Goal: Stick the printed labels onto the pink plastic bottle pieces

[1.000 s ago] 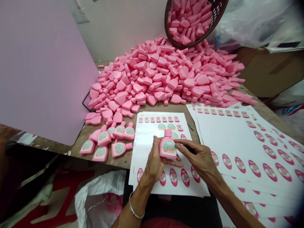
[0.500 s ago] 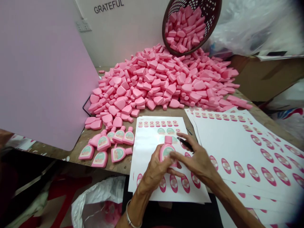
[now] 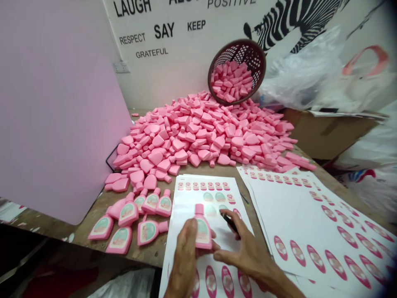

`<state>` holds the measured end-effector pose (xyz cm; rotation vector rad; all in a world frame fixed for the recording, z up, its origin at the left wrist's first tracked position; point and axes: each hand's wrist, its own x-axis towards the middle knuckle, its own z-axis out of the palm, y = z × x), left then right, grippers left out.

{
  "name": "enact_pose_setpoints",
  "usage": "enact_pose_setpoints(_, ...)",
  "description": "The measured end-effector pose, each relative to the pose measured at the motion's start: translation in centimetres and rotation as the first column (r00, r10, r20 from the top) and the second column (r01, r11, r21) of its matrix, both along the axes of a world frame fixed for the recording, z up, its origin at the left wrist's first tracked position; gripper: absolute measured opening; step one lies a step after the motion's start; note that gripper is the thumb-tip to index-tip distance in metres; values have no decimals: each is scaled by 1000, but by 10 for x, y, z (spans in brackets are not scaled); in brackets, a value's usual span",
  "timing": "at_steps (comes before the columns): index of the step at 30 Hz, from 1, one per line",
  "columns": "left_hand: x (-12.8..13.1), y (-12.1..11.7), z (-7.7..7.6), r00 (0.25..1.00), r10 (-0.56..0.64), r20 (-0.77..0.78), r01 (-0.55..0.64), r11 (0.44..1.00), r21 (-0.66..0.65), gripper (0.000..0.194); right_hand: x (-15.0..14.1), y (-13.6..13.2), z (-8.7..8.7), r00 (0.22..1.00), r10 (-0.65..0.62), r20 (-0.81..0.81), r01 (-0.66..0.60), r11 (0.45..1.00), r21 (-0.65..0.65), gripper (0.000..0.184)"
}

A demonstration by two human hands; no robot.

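Upright in my left hand (image 3: 183, 257) is a small pink bottle (image 3: 202, 231), with a green label on its front. My left fingers wrap round its side and base. Just right of it, my right hand (image 3: 249, 253) has its thumb and fingers spread apart from the bottle, while a slim black tool (image 3: 228, 222) is held against the index finger; its exact kind is unclear. Beneath both hands lies a white sticker sheet (image 3: 186, 207) with pink and green stickers. Several labelled pink bottles (image 3: 119, 240) lie in a cluster to the left.
A large heap of plain pink bottles (image 3: 198, 136) covers the back of the table, below a tipped brown basket (image 3: 262, 68). More sticker sheets (image 3: 279, 207) lie at right. A pale panel (image 3: 62, 103) stands at left; a cardboard box (image 3: 328, 132) is at back right.
My right thumb and fingers have come off the bottle's label and opened away to the right. The bottle stays in my left hand. The view has tilted up, showing more wall.
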<state>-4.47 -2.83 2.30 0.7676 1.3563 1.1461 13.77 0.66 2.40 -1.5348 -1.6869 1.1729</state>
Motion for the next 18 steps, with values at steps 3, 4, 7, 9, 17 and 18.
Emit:
enact_pose_setpoints(3,-37,18,15,880,137,-454,-107,990,90,50,32,66,0,985,-85,153,57,983,176,53)
enact_pose_setpoints(4,-52,25,19,781,173,-600,-108,984,144,48,43,94,1,952,-175,250,101,953,285,46)
enact_pose_setpoints(7,-89,45,25,391,187,-901,-41,982,186,40,62,175,0,853,-297,429,113,907,405,35)
enact_pose_setpoints(9,-104,55,25,155,164,-974,-4,986,166,38,64,212,-4,828,-288,481,86,913,399,33)
enact_pose_setpoints(17,-96,57,35,-66,346,-936,59,938,342,37,78,207,7,761,-190,621,-46,938,345,29)
enact_pose_setpoints(18,-86,57,39,68,383,-921,111,915,389,36,79,192,16,765,-148,627,-91,939,332,31)
